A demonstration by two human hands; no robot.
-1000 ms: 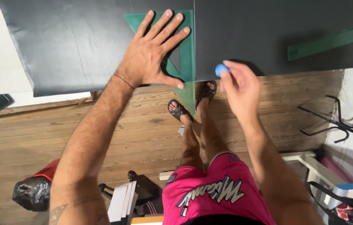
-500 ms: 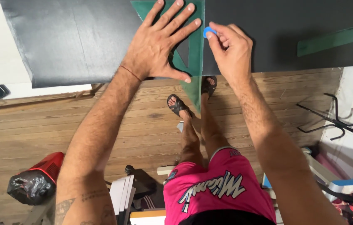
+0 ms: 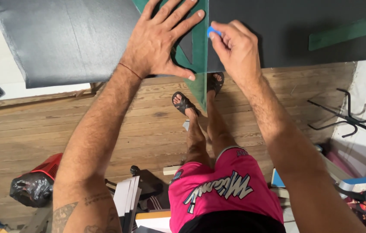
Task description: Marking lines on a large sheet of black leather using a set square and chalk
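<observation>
1. We see a big dark sheet [image 3: 75, 39] spread across a raised work surface, its near edge hanging over a wooden floor [image 3: 118, 125]. It looks thin and limp, light for its size; we judge it would sag or crease if lifted by one corner, so it is best taken along an edge with both hands.

2. On the sheet lies a green triangle ruler [image 3: 200, 51], one point jutting past the sheet's edge over the floor. It looks flat, stiff and smooth, likely to slide on the sheet unless pressed down flat; pressure near its middle should hold it best.

3. A second green ruler [image 3: 347, 31], long and straight, lies well apart on the right of the sheet.

4. The left hand [image 3: 159, 45] is spread flat, palm down on the triangle ruler, fingers splayed, pressing rather than gripping.

5. The right hand [image 3: 235, 47] is pinched around a small blue piece of chalk [image 3: 212, 30], held at the ruler's straight right edge, touching or just above the sheet; we cannot tell which.

6. The chalk is small and looks brittle, so we judge a light pinch close to its tip suits it.
</observation>
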